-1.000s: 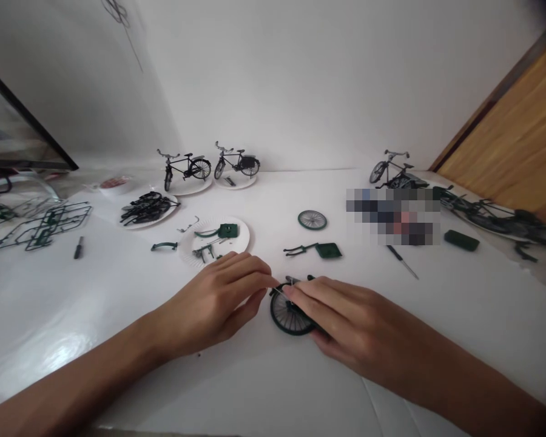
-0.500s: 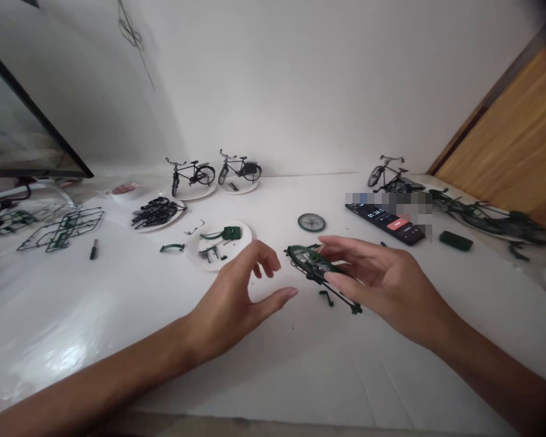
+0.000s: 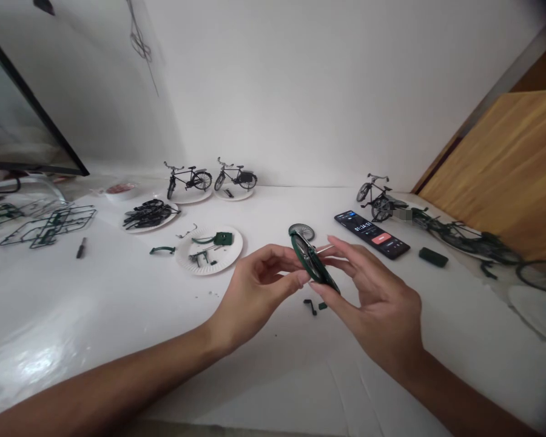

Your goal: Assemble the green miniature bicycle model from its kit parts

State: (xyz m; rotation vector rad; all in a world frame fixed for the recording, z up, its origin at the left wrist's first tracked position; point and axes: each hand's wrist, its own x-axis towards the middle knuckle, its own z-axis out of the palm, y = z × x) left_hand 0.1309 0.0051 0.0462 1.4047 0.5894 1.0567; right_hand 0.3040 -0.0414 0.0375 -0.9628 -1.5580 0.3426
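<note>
Between my two hands is a green model bicycle frame (image 3: 310, 262) with a wheel fitted in it, tilted on edge above the table. My right hand (image 3: 368, 291) grips it from the right, thumb below and fingers behind. From the left, my left hand (image 3: 264, 288) closes on it with thumb and fingertips; part of the frame is hidden by the fingers. Just behind lies a loose spoked wheel (image 3: 306, 231) on the table. Below my hands rest a small dark green crank-shaped part (image 3: 310, 307) and a tiny green piece (image 3: 323, 306).
A paper plate (image 3: 236, 255) holds green parts, with a curved green piece (image 3: 162, 250) beside it. A phone (image 3: 372, 234) and a green block (image 3: 433, 257) lie right. Farther out are assembled bicycles (image 3: 191, 180), a plate of black parts (image 3: 149, 215), green sprues (image 3: 50, 223) and a screwdriver (image 3: 80, 247).
My left hand has moved right and taken hold of the bicycle frame. The frame has turned more on edge. The camera view has shifted slightly.
</note>
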